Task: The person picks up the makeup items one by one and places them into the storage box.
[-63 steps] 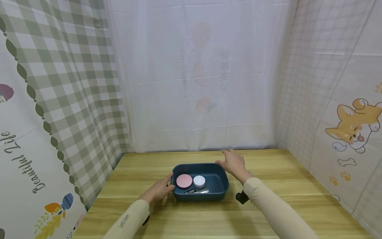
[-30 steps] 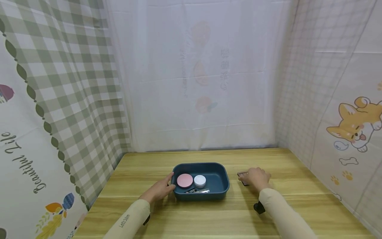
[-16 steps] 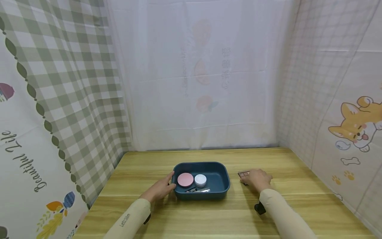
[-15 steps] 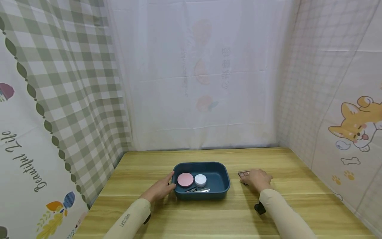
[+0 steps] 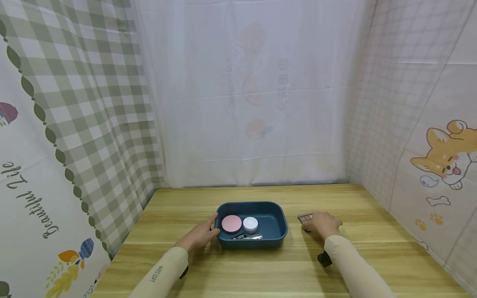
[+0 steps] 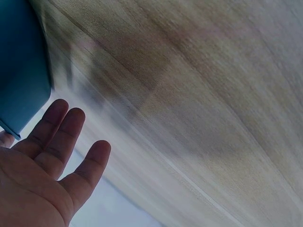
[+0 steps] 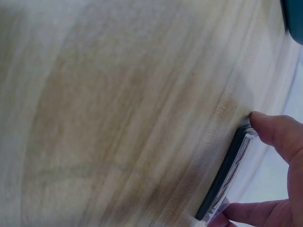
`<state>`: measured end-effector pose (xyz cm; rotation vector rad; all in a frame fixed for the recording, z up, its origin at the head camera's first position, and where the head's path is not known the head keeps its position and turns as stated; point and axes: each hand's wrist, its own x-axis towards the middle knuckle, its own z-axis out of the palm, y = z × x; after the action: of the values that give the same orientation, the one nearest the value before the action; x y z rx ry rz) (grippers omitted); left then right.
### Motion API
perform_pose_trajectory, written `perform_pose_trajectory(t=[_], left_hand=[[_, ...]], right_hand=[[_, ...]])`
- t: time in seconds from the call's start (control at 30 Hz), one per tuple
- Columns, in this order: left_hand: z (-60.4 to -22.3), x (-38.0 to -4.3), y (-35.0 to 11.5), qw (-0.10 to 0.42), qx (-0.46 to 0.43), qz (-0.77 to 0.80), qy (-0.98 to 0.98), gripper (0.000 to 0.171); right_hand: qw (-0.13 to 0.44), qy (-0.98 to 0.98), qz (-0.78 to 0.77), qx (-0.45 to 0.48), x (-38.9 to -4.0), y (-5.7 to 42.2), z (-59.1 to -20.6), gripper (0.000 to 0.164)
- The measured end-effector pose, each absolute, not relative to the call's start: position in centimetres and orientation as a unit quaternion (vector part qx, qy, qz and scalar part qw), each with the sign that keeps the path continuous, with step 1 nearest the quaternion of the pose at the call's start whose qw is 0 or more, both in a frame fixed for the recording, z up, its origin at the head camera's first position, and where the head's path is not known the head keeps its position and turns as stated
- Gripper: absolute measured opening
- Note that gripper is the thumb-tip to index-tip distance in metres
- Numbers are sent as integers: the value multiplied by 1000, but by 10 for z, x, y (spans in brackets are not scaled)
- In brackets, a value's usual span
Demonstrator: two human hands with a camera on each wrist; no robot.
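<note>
Right of the dark blue bin (image 5: 269,225), my right hand (image 5: 323,224) grips an eyeshadow palette (image 5: 304,217) with several tan pans under a clear lid. In the right wrist view, the thumb is at one end of the palette (image 7: 227,170) and the fingers at the other, close over the wood. My left hand (image 5: 199,236) touches the bin's left side, its fingers loosely straight in the left wrist view. Inside the bin lie a round pink case (image 5: 231,224), a round white jar (image 5: 250,224) and small slim items (image 5: 253,237) along the front wall.
The wood-grain table (image 5: 246,273) runs back to a white curtain (image 5: 208,165). Green checked cloth (image 5: 93,91) hangs on the left, a dog-print cloth (image 5: 406,198) on the right. The right half of the bin's floor is bare.
From above the bin's back right corner, my right hand has moved right and down to the palette and taken hold of it. The left hand has stayed at the bin's left side.
</note>
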<state>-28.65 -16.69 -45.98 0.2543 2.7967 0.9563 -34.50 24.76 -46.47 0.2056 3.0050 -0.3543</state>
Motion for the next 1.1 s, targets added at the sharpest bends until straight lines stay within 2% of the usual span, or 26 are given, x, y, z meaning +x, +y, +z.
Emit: perform_pose_trajectory(t=[0.37,0.77,1.0,1.1], left_hand=[[-461,-287,-167,90,84,323,938,67],[-461,-288,-169,91,84,319,940,67],[-462,-288,-171,99,92,319,938,68],[-463,-288,-171,107,90,323,936,69]], right_hand=[[60,988,-128,64,-343,249,-461,67],[37,986,-158,39,-346,247,-452,49],[26,990,-140,14,-350,243,-441,50],[18,990,-143,3,-351,241,-436,45]])
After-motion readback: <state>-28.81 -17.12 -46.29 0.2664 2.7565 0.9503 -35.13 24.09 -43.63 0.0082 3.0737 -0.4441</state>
